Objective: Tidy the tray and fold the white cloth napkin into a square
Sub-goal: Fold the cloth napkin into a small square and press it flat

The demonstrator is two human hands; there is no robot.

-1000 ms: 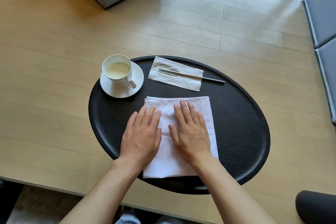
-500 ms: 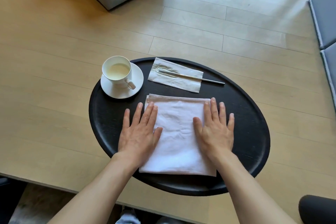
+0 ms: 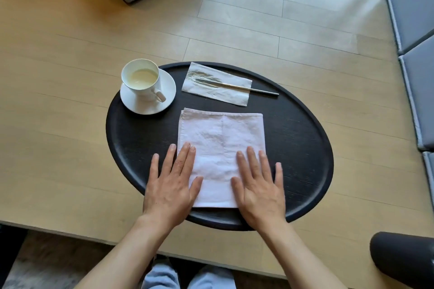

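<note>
Napkin folded, being pressed flat

Left hand (image 3: 169,185) and right hand (image 3: 258,185) lie flat, fingers spread, grasping nothing, on the near corners of the white cloth napkin (image 3: 222,148); the black tray (image 3: 305,148) beyond them looks tidy, so little remains.

We see the napkin (image 3: 220,148) mid-tray (image 3: 305,148), cup (image 3: 143,80) on saucer (image 3: 150,101) at 10 o'clock, utensil (image 3: 237,86) on paper napkin (image 3: 225,94) at 12.
</note>
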